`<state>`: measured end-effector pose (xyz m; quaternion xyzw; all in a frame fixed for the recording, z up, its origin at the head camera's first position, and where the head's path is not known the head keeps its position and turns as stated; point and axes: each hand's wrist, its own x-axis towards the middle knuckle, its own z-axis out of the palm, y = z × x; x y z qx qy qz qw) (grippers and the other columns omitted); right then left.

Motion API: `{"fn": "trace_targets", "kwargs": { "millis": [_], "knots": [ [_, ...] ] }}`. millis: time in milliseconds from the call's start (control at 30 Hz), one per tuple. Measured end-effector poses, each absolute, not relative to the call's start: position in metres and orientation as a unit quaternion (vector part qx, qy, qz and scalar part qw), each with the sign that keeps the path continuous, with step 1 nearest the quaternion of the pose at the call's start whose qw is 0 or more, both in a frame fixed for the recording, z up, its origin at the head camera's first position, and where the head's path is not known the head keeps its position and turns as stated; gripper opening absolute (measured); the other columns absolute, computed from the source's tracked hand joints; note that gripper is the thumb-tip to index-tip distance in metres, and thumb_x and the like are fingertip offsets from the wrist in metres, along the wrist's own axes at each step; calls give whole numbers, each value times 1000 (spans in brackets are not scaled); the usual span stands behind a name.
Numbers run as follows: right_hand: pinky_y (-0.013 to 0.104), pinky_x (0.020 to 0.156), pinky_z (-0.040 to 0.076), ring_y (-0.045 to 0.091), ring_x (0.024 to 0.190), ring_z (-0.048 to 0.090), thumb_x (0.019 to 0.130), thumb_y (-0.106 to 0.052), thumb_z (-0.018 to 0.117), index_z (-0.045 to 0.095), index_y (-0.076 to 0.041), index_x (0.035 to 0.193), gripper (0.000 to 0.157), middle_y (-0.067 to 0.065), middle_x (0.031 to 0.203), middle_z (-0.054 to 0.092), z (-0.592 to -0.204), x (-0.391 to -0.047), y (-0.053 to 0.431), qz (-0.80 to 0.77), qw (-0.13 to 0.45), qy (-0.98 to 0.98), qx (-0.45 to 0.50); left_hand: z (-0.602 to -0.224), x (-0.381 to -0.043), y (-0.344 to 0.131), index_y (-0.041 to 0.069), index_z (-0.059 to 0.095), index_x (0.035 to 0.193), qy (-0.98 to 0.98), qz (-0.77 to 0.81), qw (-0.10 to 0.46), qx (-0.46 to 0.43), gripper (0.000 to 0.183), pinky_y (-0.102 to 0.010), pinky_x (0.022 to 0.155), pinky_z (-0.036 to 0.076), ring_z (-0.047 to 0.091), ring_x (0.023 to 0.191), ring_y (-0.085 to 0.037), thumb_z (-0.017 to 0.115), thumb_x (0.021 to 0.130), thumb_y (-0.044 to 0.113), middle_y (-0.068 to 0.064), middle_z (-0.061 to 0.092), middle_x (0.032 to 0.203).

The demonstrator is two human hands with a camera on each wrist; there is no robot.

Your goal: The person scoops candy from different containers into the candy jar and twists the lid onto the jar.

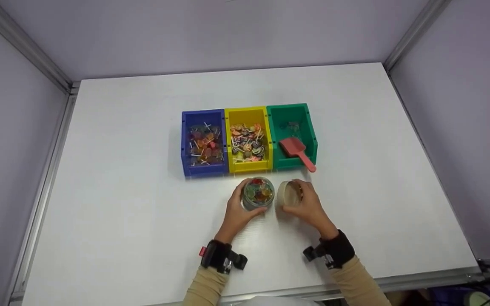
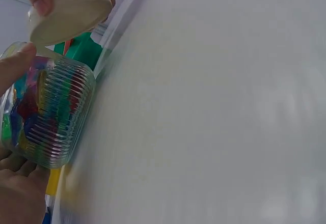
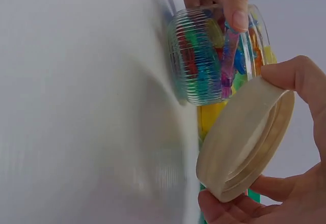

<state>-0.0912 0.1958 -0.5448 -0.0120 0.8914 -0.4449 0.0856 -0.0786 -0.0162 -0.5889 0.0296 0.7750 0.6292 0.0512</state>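
Observation:
My left hand (image 1: 237,212) grips a ribbed clear glass jar (image 2: 61,112), its thumb on one side and its fingers round the other. Colourful candies (image 1: 258,190) fill the jar up to its open mouth. Just to the right, my right hand (image 1: 310,207) holds a cream round lid (image 3: 239,137) by its rim, thumb on one edge and fingers on the opposite one. The lid is tilted on its side, its hollow underside showing in the right wrist view. Jar and lid are close together, a narrow gap between them in the head view.
Behind the hands three joined bins stand in a row. The blue bin (image 1: 206,171) and the yellow bin (image 1: 251,166) hold lollipops. In the green bin (image 1: 314,146) are a few clear pieces and a pink scoop (image 1: 294,148), its handle over the front edge. Walls enclose the white table (image 1: 113,204).

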Motion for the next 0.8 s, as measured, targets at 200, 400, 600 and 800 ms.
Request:
{"fn": "trace_targets", "kwargs": {
  "millis": [200,400,600,800],
  "knots": [
    [47,101,50,32,115,52,75,-12,76,37,3,140,77,24,131,49,-537,-92,193,-533,113,838,28,-588,-79,-17,8,37,145,775,629,45,36,89,-48,119,33,42,139,-31,86,72,22,-13,47,147],
    [19,87,51,15,104,49,82,3,68,33,-5,147,74,15,126,46,-531,-97,189,-672,105,733,36,-589,-79,-16,9,38,145,775,629,44,33,89,-47,120,33,42,139,-30,86,71,21,-13,47,147],
    [19,89,49,9,110,47,84,-1,67,27,-1,144,71,-1,127,42,-528,-99,179,-749,65,659,23,-589,-81,-15,7,37,145,776,628,42,34,88,-47,120,33,42,140,-31,85,72,17,-14,47,147],
    [18,90,51,8,110,50,85,0,65,25,-1,142,69,1,129,44,-530,-102,163,-772,42,633,25,-587,-83,-15,1,36,145,776,628,59,25,87,-50,120,32,40,140,-35,83,73,9,-19,45,147]
  ]
}}
